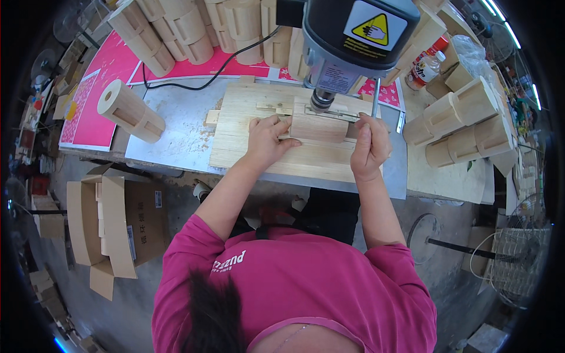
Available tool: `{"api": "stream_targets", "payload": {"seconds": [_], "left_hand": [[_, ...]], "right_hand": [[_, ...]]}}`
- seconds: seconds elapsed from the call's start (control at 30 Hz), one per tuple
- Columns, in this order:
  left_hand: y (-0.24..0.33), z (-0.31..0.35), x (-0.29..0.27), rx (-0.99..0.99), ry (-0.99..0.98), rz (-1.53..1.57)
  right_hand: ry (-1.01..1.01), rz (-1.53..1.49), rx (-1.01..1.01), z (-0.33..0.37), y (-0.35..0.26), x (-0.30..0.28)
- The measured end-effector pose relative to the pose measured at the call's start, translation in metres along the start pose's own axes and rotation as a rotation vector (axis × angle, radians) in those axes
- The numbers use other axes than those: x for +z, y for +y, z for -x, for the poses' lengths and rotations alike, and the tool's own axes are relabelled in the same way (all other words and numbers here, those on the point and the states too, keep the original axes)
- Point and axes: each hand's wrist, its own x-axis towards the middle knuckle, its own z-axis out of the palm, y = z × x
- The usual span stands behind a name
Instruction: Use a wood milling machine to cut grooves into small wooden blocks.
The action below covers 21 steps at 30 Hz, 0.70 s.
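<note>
A pale wooden block (319,127) with a rounded face lies on a flat wooden board (247,126), beneath the chuck (322,100) of a drill press (359,35). My left hand (269,141) grips the block's left end, fingers curled behind it and thumb along the near side. At the block's right end, my right hand (371,147) is closed, thumb against the bent fingers. Whatever it pinches is too small to make out. A thin metal rod (376,97) comes down just behind those fingertips. The drill bit's tip is hard to see.
Stacked wooden cylinders with slots (244,26) line the back of the table. Another cylinder (130,112) stands at left, and several more (468,129) at right. A black cable (218,73) crosses the pink sheet. An open cardboard box (141,220) sits on the floor; a bottle (425,72) stands back right.
</note>
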Motion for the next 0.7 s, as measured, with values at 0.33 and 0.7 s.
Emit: {"api": "stream_targets", "payload": {"seconds": [0.33, 0.7], "left_hand": [[-0.002, 0.005, 0.002, 0.007, 0.01, 0.017], [0.003, -0.004, 0.005, -0.13, -0.054, 0.204]], "right_hand": [[0.056, 0.029, 0.283, -0.109, -0.044, -0.03], [-0.28, -0.202, 0.444, -0.16, 0.024, -0.035]]}}
